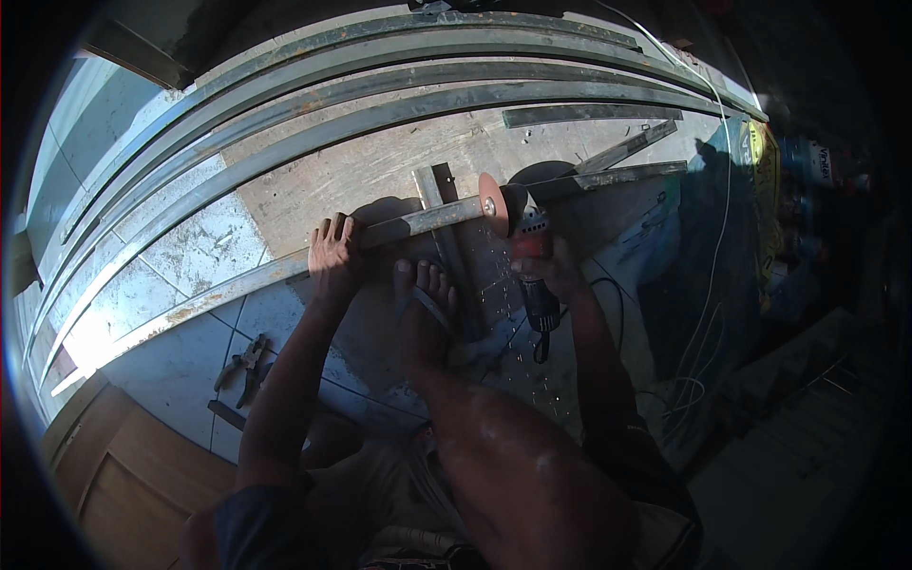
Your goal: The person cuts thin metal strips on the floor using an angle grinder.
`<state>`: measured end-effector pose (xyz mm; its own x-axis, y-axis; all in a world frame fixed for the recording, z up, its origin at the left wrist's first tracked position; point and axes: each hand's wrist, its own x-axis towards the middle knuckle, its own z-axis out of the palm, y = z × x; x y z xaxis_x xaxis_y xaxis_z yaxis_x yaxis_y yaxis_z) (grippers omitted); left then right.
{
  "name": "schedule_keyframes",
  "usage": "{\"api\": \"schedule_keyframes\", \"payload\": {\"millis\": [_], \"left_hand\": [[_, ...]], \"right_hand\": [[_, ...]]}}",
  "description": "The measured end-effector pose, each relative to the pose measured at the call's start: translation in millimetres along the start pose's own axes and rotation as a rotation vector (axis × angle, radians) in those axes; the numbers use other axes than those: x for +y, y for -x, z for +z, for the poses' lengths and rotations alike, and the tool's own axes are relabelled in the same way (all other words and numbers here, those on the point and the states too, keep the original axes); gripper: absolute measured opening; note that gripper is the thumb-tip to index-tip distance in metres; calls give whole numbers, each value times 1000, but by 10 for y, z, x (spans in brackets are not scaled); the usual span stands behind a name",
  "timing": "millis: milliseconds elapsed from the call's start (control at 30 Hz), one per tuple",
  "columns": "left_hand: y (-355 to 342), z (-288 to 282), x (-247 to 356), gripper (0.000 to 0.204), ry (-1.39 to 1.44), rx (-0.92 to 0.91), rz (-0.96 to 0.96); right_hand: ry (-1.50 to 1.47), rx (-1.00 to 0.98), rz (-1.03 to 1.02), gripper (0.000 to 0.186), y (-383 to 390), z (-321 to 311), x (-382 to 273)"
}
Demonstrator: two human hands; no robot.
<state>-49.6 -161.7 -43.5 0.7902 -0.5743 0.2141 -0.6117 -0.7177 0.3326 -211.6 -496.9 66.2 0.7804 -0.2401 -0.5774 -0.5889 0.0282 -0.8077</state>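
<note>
A long metal bar (408, 225) lies across a short metal piece (451, 255) set crosswise beneath it. My left hand (332, 258) is closed over the bar, left of the crosspiece. My right hand (562, 274) grips an angle grinder (538, 296) with a dark body and red section. Its reddish cutting disc (488, 204) stands upright against the bar, right of the crosspiece. Sparks (501, 302) fall below the disc. My sandalled foot (425, 290) is beside the crosspiece, close under the bar. The grinder partly hides the bar at the disc.
Several long metal bars (399, 102) lie along the far side, with shorter cut lengths (589, 115) at right. Pliers (252, 366) rest on the tiled floor at left. A white cable (727, 190) runs down the right. A wooden panel (142, 465) is at lower left.
</note>
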Motion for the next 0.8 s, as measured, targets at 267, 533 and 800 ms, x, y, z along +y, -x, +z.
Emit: {"api": "schedule_keyframes", "payload": {"millis": [267,533,800], "left_hand": [[-21,-40,43,29,27,-3,-1],[4,3,36,35,62,-61,-55],[94,99,-72,40,-21,-6,-47]], "right_hand": [[-31,34,-33,50,48,-66,-68],[-22,29,-10,54,38,-48,12],[-18,43,-19,47,42,91,-35]]}}
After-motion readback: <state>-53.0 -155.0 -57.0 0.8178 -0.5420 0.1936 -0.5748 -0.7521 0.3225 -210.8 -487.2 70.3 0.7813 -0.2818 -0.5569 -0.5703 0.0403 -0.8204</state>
